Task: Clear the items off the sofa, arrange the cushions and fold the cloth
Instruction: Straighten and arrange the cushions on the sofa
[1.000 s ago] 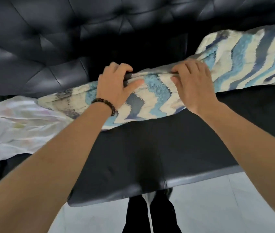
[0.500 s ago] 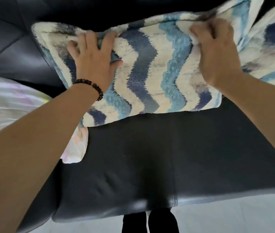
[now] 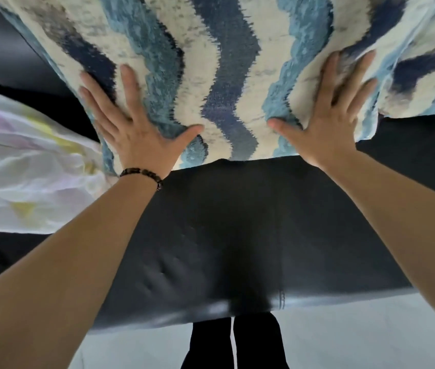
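Observation:
A cushion (image 3: 224,75) with blue, navy and cream zigzag stripes stands upright against the back of the black leather sofa (image 3: 237,249). My left hand (image 3: 131,123) lies flat on its lower left face, fingers spread. My right hand (image 3: 328,115) presses flat on its lower right face, fingers spread too. A second cushion (image 3: 423,70) of the same pattern stands beside it on the right, partly behind the first. A crumpled white cloth (image 3: 24,177) with faint yellow and pink marks lies on the seat at the left.
The sofa's seat front edge (image 3: 237,307) runs across the lower frame, with pale floor (image 3: 370,336) below it. My dark trouser legs (image 3: 235,342) stand close to the edge. A beaded bracelet (image 3: 141,174) sits on my left wrist.
The cushion was lifted from lying flat on the seat to standing against the backrest. Both hands let go of its top edge and now press flat on its face.

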A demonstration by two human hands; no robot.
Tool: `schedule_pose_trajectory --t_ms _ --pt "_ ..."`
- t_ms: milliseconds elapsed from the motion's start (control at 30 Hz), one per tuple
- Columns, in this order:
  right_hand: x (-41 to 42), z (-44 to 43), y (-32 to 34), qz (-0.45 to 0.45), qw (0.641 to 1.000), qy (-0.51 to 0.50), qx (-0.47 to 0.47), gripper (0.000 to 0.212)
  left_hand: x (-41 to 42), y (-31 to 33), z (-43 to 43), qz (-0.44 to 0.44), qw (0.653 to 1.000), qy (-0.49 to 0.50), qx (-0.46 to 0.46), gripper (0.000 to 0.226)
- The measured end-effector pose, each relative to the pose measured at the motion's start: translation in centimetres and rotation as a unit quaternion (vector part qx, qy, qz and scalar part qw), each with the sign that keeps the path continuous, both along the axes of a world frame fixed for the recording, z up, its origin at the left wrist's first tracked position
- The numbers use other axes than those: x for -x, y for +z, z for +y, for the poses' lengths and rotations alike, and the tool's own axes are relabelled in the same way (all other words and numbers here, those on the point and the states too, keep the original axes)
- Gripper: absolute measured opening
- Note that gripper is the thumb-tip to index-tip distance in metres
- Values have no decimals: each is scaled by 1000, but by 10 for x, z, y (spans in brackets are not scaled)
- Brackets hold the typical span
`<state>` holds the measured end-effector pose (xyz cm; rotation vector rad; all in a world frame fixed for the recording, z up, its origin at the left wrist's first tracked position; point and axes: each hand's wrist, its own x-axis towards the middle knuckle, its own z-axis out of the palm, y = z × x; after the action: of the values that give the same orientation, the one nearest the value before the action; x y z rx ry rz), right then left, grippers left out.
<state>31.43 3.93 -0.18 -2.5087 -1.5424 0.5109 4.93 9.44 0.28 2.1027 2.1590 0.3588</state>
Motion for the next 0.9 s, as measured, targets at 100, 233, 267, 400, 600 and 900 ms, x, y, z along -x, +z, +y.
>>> schedule_pose_trajectory --t_ms 100,233,267,400,600,900 --pt "4 0 -8 18 999 -15 -42 128 1 -9 1 -26 999 -9 -36 138" --pt "10 -17 -21 123 962 -229 -84 156 8 -14 -12 -107 990 87 18 157" --pt "13 -17 -23 186 930 -310 -66 161 8 -17 -16 -155 974 156 53 160" --pt "18 -7 -17 304 876 -372 -44 158 4 -19 -21 -309 908 261 106 155" --pt "1 9 -16 266 927 -249 -85 146 -6 -15 10 -326 931 154 52 143" --pt "8 -4 17 256 941 -222 -11 116 29 2 -9 -272 940 126 163 115"
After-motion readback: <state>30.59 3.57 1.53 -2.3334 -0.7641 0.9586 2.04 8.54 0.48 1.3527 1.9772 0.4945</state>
